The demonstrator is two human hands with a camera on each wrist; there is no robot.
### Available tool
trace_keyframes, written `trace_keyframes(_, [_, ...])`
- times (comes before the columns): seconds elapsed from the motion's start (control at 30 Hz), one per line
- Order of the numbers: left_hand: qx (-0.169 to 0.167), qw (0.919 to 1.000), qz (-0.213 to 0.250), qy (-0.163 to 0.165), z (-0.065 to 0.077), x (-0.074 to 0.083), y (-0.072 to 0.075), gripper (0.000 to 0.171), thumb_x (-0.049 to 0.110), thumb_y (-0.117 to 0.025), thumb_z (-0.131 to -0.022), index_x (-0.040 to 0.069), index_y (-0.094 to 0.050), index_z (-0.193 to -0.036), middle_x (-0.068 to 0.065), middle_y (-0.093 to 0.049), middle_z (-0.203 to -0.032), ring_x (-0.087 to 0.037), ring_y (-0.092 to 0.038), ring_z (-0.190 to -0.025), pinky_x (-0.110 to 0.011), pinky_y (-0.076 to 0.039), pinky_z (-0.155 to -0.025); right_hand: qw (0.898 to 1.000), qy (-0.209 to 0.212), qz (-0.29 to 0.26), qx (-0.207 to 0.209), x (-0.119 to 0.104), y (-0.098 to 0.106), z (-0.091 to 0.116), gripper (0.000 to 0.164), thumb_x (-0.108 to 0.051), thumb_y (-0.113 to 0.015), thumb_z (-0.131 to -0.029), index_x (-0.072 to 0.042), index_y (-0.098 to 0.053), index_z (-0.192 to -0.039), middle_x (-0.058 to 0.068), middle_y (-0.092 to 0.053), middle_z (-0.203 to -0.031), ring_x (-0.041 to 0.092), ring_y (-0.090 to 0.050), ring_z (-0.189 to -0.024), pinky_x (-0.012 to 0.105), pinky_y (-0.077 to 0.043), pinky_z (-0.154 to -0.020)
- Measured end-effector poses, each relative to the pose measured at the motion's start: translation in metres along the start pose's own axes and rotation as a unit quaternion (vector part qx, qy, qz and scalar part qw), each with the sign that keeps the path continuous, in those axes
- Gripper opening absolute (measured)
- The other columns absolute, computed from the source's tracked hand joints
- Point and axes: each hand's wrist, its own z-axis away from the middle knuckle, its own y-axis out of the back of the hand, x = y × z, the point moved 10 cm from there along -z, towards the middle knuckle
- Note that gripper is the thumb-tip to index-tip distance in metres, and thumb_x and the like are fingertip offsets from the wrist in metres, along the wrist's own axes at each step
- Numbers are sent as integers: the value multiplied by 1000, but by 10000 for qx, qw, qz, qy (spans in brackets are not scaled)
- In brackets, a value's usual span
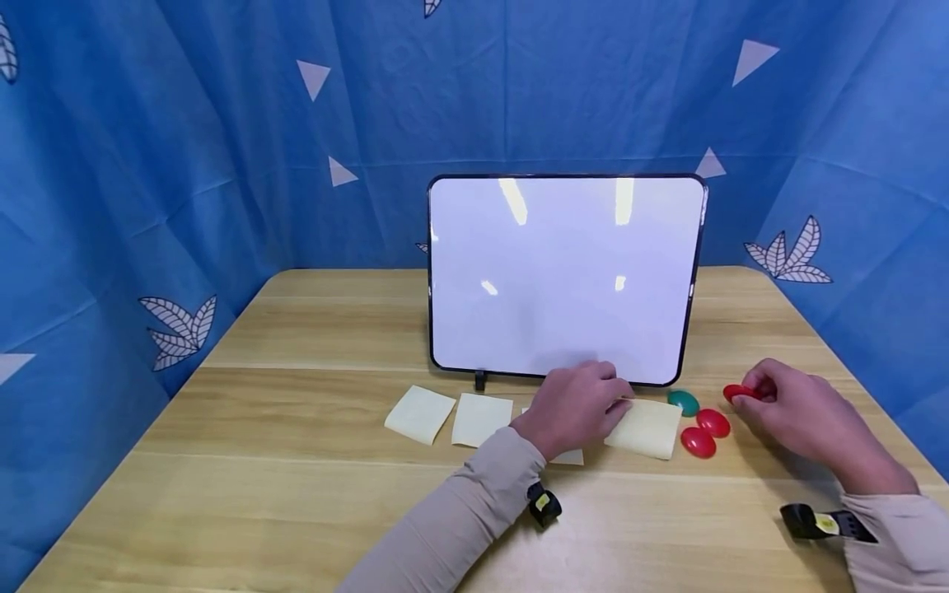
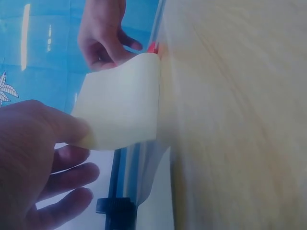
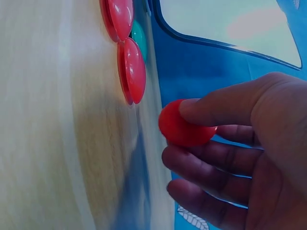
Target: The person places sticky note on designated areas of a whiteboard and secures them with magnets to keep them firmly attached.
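While I'm pinching a yellow note (image 1: 643, 428) below the whiteboard (image 1: 567, 276) with the left hand (image 1: 574, 408), its free end pointing toward the green disc (image 1: 684, 403), I'm gripping a red disc (image 1: 737, 393) rightward of that in the right hand (image 1: 804, 416); neither is showing a clear long axis, and I'm judging this a pick-up, next needing steady pinches
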Motion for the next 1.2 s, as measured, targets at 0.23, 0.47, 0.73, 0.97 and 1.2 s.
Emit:
trace_keyframes(0.23, [-75, 9999, 88, -84, 1, -2, -2, 14, 32, -66, -97, 27, -77, -103, 15, -60, -83, 1, -49, -70, -12, -35, -54, 9997, 1, -107, 229, -1, 2, -1, 34, -26, -78, -87, -3, -59, -103, 9, -61, -87, 27, -52, -78, 33, -43, -60])
trace_keyframes(0.47, [73, 9998, 173, -7, 1, -10, 0, 11, 31, -68, -96, 28, -77, -101, 17, -64, -86, 4, -53, -71, -11, -37, -55, 9976, 149, -211, 640, -8, 7, -1, 32, -28, -76, -88, -4, -59, -102, 9, -63, -88, 27, -54, -78, 33, -42, -62])
trace_keyframes(0.73, [83, 9988, 441, 202, 1, -16, 2, 11, 30, -67, -97, 27, -77, -101, 17, -65, -87, 5, -52, -71, -10, -38, -57, 9954, 223, -365, 861, -11, 9, 0, 30, -23, -75, -89, -3, -59, -103, 12, -64, -90, 28, -54, -77, 32, -46, -61])
trace_keyframes(0.97, [3, 9897, 1309, 585, 1, -27, 0, 14, 28, -65, -98, 24, -78, -103, 18, -64, -85, 7, -50, -72, -10, -39, -61, 9935, 292, -303, 1058, -13, 12, 4, 30, -24, -76, -89, -3, -60, -103, 12, -65, -87, 27, -54, -75, 32, -44, -59])
trace_keyframes(1.2, [115, 9679, 2284, 1043, 3, -42, 0, 13, 26, -65, -99, 21, -77, -101, 18, -63, -81, 7, -51, -72, -10, -41, -64, 9930, 280, -296, 1110, -14, 11, 3, 31, -24, -76, -90, -1, -61, -104, 13, -65, -87, 27, -54, -74, 32, -44, -59])
